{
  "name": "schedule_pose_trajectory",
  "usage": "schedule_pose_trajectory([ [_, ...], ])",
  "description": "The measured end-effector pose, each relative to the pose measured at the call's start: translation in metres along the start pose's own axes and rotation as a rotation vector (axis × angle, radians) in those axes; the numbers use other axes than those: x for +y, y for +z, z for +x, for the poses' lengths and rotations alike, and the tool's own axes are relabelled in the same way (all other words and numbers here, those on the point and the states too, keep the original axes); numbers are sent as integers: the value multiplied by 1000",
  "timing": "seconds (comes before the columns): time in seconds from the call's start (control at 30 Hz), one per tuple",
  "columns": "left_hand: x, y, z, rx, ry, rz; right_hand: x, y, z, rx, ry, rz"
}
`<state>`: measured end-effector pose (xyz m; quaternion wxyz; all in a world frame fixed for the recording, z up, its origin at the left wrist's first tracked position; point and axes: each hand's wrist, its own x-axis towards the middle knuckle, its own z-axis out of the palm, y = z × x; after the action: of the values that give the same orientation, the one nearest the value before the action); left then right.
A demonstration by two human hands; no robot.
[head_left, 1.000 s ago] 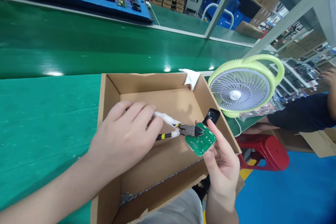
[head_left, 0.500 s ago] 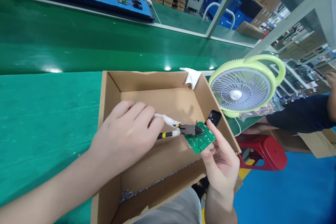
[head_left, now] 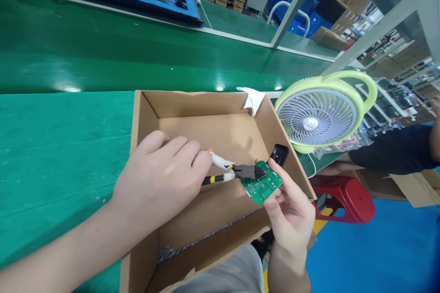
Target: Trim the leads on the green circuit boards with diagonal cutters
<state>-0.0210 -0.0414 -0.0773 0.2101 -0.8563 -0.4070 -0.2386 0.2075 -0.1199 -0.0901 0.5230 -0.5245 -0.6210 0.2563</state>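
Observation:
My left hand (head_left: 161, 178) is closed round the taped handles of small cutting pliers (head_left: 240, 172). Their dark jaws rest on a green circuit board (head_left: 263, 187). My right hand (head_left: 288, 210) pinches that board by its right edge, thumb on top, with a black part (head_left: 279, 154) sticking up behind the board. Both hands hover over an open cardboard box (head_left: 147, 114). A strip of small metal clippings (head_left: 206, 238) lies along the box's near inner edge.
The box sits on a green bench (head_left: 62, 146) beside a shiny green conveyor (head_left: 103, 55). A light-green desk fan (head_left: 319, 114) stands to the right, a white cloth (head_left: 252, 98) on the box corner. Another person's arm (head_left: 395, 149) and a red stool (head_left: 347, 199) are at right.
The hands, pliers and board have stayed together with almost no movement; the view has shifted slightly, and the pliers' jaws remain on the board.

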Motion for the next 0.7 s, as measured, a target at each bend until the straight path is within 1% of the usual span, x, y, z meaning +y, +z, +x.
schedule_pose_trajectory([
  [0.17,0,-1,2,-3,-5,50,-1,1,2,17,-2,22],
  [0.4,-1,-3,4,-20,25,41,-1,-1,0,19,6,22],
  [0.7,-1,-2,5,23,36,64,1,-1,0,17,-10,28],
])
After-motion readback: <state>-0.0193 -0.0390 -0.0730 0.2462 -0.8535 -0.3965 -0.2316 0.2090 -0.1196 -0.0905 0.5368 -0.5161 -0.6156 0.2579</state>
